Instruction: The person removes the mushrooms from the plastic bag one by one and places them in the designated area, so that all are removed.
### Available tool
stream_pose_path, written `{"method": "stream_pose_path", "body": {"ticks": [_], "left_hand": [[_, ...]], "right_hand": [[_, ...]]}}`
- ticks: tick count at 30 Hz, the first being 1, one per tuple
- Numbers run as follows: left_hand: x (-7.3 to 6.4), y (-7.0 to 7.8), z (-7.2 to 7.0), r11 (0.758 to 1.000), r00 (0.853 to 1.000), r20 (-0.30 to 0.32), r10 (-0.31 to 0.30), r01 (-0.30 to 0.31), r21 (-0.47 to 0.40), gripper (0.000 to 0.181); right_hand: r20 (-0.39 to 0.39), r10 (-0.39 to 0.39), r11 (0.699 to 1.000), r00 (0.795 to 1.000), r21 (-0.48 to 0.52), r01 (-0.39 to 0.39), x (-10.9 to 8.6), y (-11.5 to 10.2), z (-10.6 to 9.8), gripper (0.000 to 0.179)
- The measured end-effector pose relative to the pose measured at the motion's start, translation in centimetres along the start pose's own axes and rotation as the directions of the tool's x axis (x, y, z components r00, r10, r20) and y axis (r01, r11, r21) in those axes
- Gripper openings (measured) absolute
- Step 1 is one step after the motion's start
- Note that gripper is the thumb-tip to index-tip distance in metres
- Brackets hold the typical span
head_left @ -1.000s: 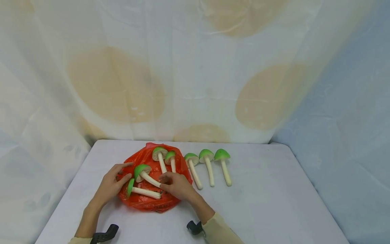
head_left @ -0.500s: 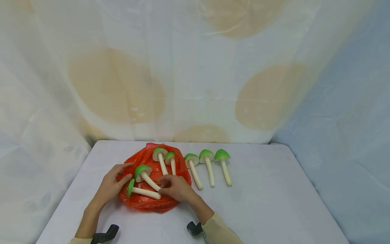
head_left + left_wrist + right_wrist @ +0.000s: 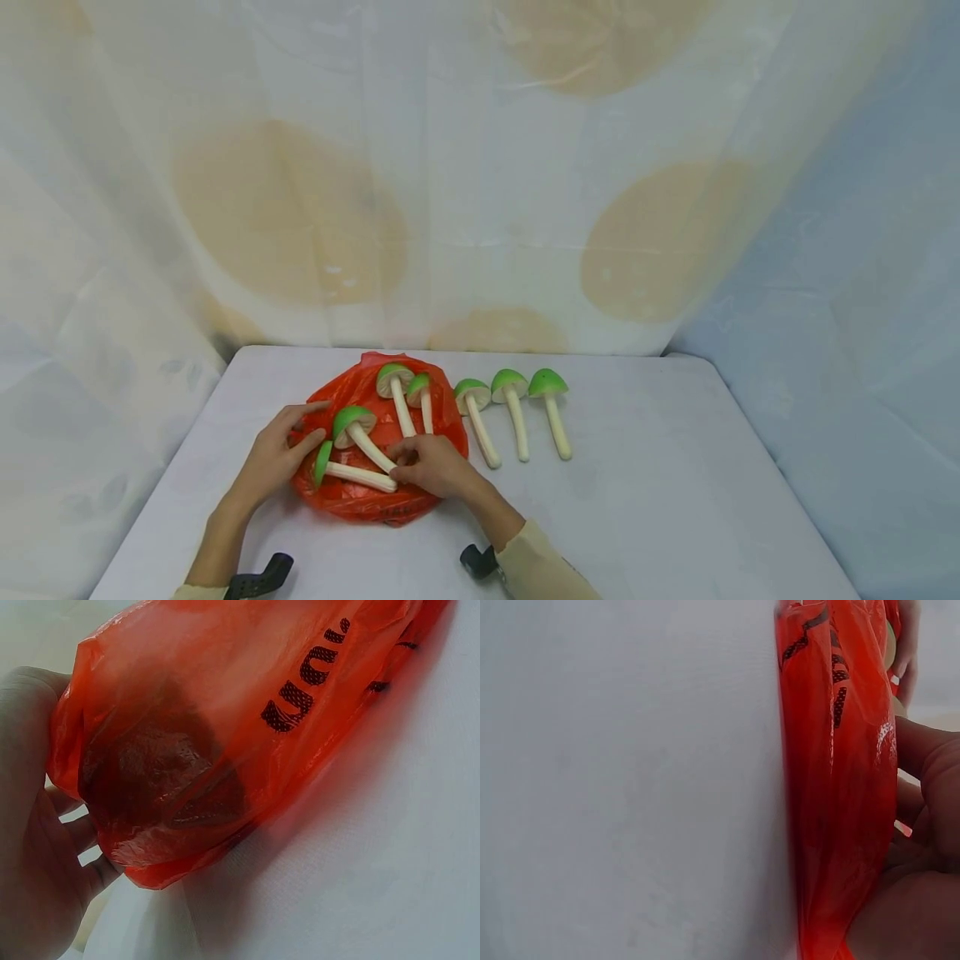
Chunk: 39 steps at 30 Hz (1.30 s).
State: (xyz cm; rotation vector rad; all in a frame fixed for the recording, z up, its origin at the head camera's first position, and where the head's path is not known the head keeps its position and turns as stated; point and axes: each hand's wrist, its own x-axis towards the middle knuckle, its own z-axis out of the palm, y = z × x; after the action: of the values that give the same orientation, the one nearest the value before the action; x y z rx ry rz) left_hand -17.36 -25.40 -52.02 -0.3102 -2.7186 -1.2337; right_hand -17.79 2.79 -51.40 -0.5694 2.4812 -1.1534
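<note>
A red plastic bag point(image 3: 348, 502) lies spread open on the table, with several green-capped toy mushrooms in it. My left hand point(image 3: 272, 454) grips the bag's left rim; in the left wrist view its fingers point(image 3: 101, 874) reach behind the red film. The right hand point(image 3: 433, 467) reaches over the bag's right side and pinches the stem end of a toy mushroom point(image 3: 367, 446). Just below that one, another mushroom point(image 3: 358, 475) lies crosswise, their stem ends close together. Two more, one of them a larger mushroom point(image 3: 400, 400), lie at the back. In the right wrist view, bag film hides the fingertips.
Three more toy mushrooms lie in a row right of the bag: a left one point(image 3: 480, 425), a middle one point(image 3: 515, 417) and a right one point(image 3: 555, 417). The white table point(image 3: 652, 500) ends at a hanging curtain point(image 3: 487, 208).
My right hand has shifted slightly toward me, and the stem it pinches has swung down toward the lower mushroom. The bag's right edge has drawn in a little. My left hand stays put.
</note>
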Motion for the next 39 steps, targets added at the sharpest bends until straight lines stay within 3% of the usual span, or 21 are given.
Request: {"method": "stream_pose_path", "body": {"ticks": [12,20,39], "left_hand": [[0.1,-0.3,0.0,1.0,1.0,0.011,-0.017,0.017,0.004,0.044],[0.1,-0.2,0.0,1.0,1.0,0.013,-0.019,0.019,0.005,0.045],[0.1,0.0,-0.1,1.0,1.0,0.013,-0.026,0.026,0.005,0.043]], "right_hand": [[-0.013,-0.038,0.996,0.999,0.078,0.039,0.0,0.4,0.1,0.017],[-0.004,-0.025,0.993,1.0,0.112,0.025,-0.3,0.1,0.0,0.018],[-0.081,-0.039,0.983,0.996,0.177,0.053,-1.2,-0.7,-0.2,0.02]]}}
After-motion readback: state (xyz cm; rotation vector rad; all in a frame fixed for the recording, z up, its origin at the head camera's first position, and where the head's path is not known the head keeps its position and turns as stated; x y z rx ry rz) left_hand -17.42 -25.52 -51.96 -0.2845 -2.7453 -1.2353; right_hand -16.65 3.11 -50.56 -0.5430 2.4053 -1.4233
